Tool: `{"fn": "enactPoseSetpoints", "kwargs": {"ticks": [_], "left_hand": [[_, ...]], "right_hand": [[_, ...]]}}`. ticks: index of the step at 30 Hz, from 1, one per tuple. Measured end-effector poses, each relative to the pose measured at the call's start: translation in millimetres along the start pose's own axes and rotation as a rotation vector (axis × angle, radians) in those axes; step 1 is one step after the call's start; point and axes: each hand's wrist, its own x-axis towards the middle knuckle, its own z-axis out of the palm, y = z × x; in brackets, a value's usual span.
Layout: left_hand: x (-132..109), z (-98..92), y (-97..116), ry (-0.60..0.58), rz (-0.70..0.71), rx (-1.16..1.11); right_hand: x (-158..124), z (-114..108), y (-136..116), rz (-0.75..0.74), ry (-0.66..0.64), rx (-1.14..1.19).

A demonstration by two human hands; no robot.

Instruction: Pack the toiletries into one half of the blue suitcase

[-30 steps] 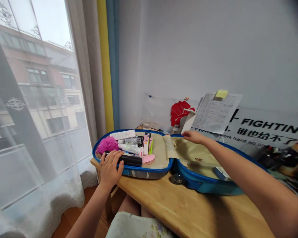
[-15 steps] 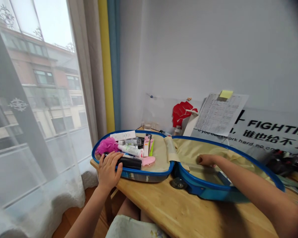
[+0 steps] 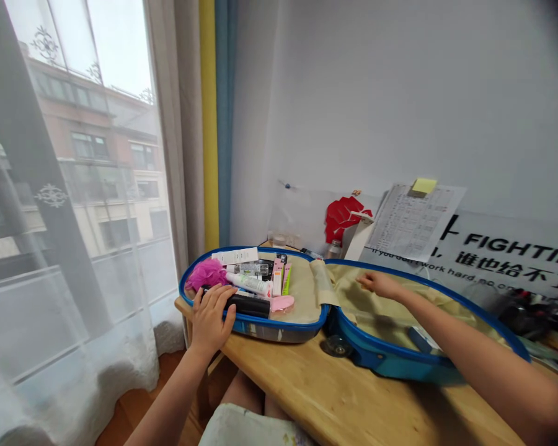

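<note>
A blue suitcase (image 3: 390, 364) lies opened flat on the wooden table (image 3: 316, 393). Its left half holds a pink bath puff (image 3: 206, 274), a white box (image 3: 235, 256), a white tube (image 3: 253, 285), a black cylinder (image 3: 250, 305) and several small toiletries. My left hand (image 3: 211, 317) rests on that half's near rim, with spread fingers over the end of the black cylinder. My right hand (image 3: 376, 284) is inside the right half, fingers curled together on the beige lining (image 3: 353, 297).
A suitcase wheel (image 3: 335, 347) faces me at the hinge. Against the wall stand a printed sheet (image 3: 411, 226) with a yellow sticky note (image 3: 423, 186), a red fist cut-out (image 3: 344, 215) and a banner (image 3: 506, 254). Dark clutter (image 3: 534, 310) sits far right. Sheer curtain (image 3: 74, 279) and window fill the left.
My right hand left the suitcase's far rim, dropped onto the lining, then shifted slightly back and left. My left hand stayed on the near rim. The view panned a little left.
</note>
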Motion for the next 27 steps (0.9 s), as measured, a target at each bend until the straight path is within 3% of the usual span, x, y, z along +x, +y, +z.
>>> {"fn": "enactPoseSetpoints", "kwargs": {"ticks": [2,5,9,13,20,27], "left_hand": [[0.0,0.4,-0.2,-0.004,0.000,-0.003],[0.1,0.5,-0.5,-0.009,0.004,-0.004],[-0.1,0.0,-0.6,-0.012,0.008,-0.004],[-0.6,-0.7,-0.4,-0.017,0.001,-0.001],[0.7,-2.2,0.4,-0.017,0.013,0.020],[0.0,-0.4,-1.1,-0.009,0.025,0.025]], "right_hand": [[-4.2,-10.4,-28.8,-0.016,-0.058,0.227],[-14.3,-14.4,-79.5,-0.162,-0.210,0.435],[-20.2,5.2,-142.8,-0.369,-0.360,0.440],[-13.3,34.0,-182.7,-0.468,-0.407,0.353],[-1.5,66.0,-201.7,-0.524,-0.326,0.132],[13.1,61.1,-182.9,-0.526,-0.192,0.143]]}}
